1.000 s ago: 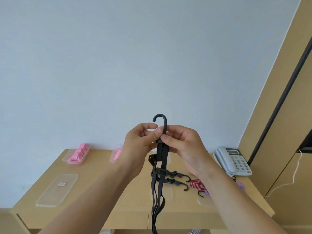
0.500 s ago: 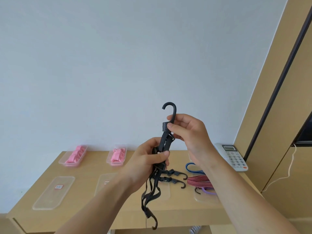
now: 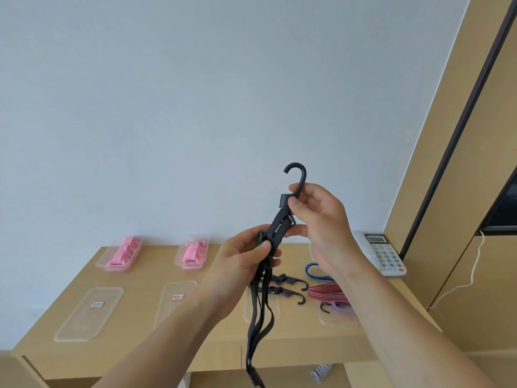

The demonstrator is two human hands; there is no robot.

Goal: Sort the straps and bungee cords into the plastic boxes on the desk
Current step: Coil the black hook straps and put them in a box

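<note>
Desk [image 3: 140,278]: one, light wood, across the lower frame.
Left hand [image 3: 240,264]: one, centre frame; its fingers [image 3: 249,233] curl round the gathered middle of the black strap, with the thumb pressed on its front.
Right hand [image 3: 321,217]: one, up and to the right of the left; thumb and forefinger pinch the collar at the base of the hook.
Black strap [image 3: 277,231]: one, held in the air above the desk's front edge. Its long axis is near upright and leans to the upper right. Its loose tails hang to the bottom edge of the frame.
Clear lids [image 3: 89,315]: two flat at lower left, each with a red label; two more clear flat pieces lie under the cords.
Plastic boxes [image 3: 116,268]: two at the desk's far edge, left of centre, each holding pink straps [image 3: 123,252].
Telephone [image 3: 383,254]: one, white, at the right of the desk.
Loose cords: three, right of centre, lying close together: red-striped cord [image 3: 327,294], blue cord [image 3: 313,271], purple cord [image 3: 340,306].
Black hooks [image 3: 296,281]: two on the desk, tips to the right.
Hook [image 3: 300,175]: one, the strap's top end, pointing up with its opening to the left.
</note>
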